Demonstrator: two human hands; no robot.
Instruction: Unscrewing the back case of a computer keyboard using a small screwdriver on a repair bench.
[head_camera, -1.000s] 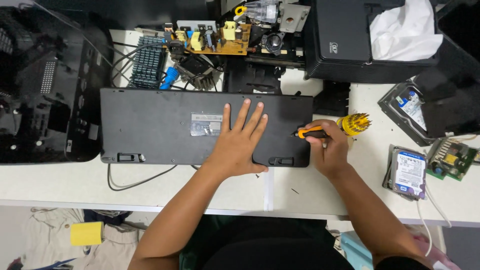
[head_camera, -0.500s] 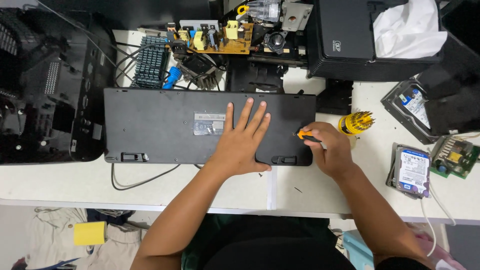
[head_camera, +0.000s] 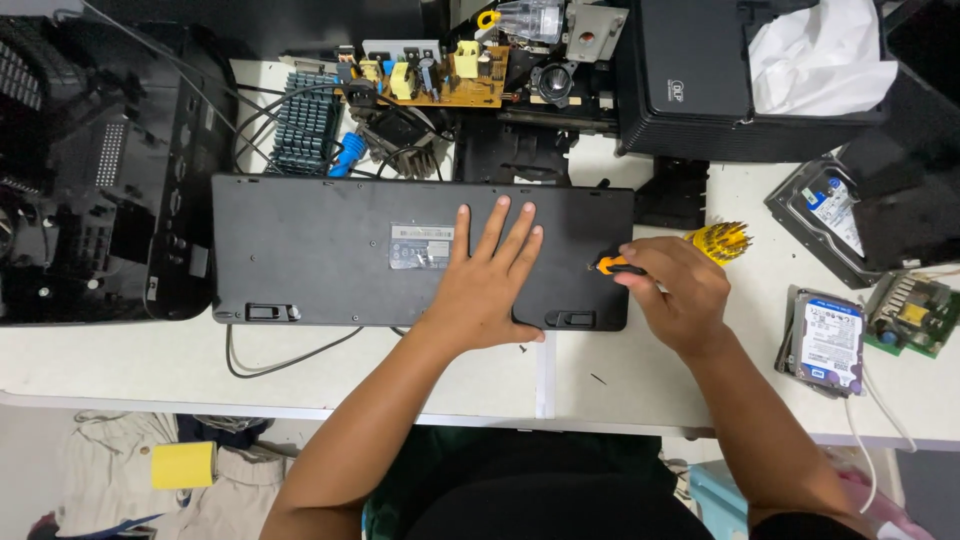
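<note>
A black keyboard (head_camera: 320, 250) lies face down on the white table (head_camera: 150, 360), with a grey label near its middle. My left hand (head_camera: 490, 275) rests flat on its back, fingers spread, to the right of the label. My right hand (head_camera: 675, 290) grips a screwdriver (head_camera: 700, 245) with a yellow and orange handle. Its tip meets the keyboard's back near the right edge.
Circuit boards (head_camera: 430, 75), a blue heatsink (head_camera: 305, 135) and cables lie behind the keyboard. A black computer case (head_camera: 90, 170) stands at the left, a black box (head_camera: 700, 80) with white tissue at the back right. Two hard drives (head_camera: 830, 340) lie at the right.
My right hand and the screwdriver shifted slightly on the keyboard's right end. The left hand stays pressed flat in the same spot.
</note>
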